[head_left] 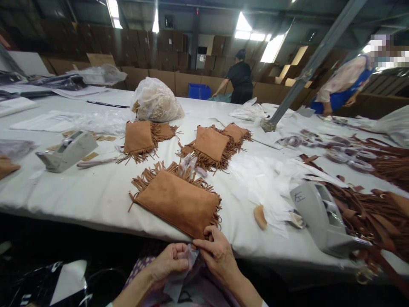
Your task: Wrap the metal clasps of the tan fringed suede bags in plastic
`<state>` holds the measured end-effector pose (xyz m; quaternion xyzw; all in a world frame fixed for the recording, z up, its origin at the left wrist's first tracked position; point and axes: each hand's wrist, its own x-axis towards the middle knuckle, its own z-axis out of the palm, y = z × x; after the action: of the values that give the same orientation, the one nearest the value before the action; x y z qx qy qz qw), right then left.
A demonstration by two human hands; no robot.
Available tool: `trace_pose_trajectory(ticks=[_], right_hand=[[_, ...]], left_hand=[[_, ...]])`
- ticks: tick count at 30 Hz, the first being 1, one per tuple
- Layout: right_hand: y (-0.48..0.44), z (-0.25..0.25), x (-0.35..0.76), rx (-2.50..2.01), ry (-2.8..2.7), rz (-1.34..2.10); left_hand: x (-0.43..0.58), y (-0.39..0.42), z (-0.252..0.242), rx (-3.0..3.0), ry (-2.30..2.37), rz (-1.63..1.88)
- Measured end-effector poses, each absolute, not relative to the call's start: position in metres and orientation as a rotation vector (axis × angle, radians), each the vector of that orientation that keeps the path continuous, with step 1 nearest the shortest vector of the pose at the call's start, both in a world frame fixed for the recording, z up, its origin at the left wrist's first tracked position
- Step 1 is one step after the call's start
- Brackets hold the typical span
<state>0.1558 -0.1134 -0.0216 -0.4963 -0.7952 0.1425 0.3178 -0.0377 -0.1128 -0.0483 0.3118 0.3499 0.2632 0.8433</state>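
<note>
A brown suede-like pouch with fringed edges (179,200) lies flat at the table's front edge, its near corner reaching my hands. My left hand (169,262) is closed in a pinch on a thin translucent plastic piece (179,279), which hangs down over my lap. My right hand (219,253) is closed at the pouch's near corner. Its thumb and forefinger meet the top of the plastic beside my left fingertips. Whatever small part sits between those fingertips is mostly hidden.
More fringed pouches (211,145) (138,137) lie behind. Grey tape dispensers stand left (68,151) and right (322,217). Brown straps (367,209) pile up at right. A stuffed plastic bag (156,100) sits farther back. A slanted metal post (309,68) rises at right. Two people stand beyond.
</note>
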Motion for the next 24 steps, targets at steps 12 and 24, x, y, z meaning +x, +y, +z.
trace_pose_trajectory(ticks=[12,24], right_hand=[[-0.112,-0.025,0.157,-1.291,-2.076,0.407],[-0.118,-0.004,0.158,-1.332,-2.079,0.533]], left_hand=[[-0.023,-0.108,-0.053,0.760,0.934,0.659],[-0.028,-0.117,-0.047,0.714,0.944,0.753]])
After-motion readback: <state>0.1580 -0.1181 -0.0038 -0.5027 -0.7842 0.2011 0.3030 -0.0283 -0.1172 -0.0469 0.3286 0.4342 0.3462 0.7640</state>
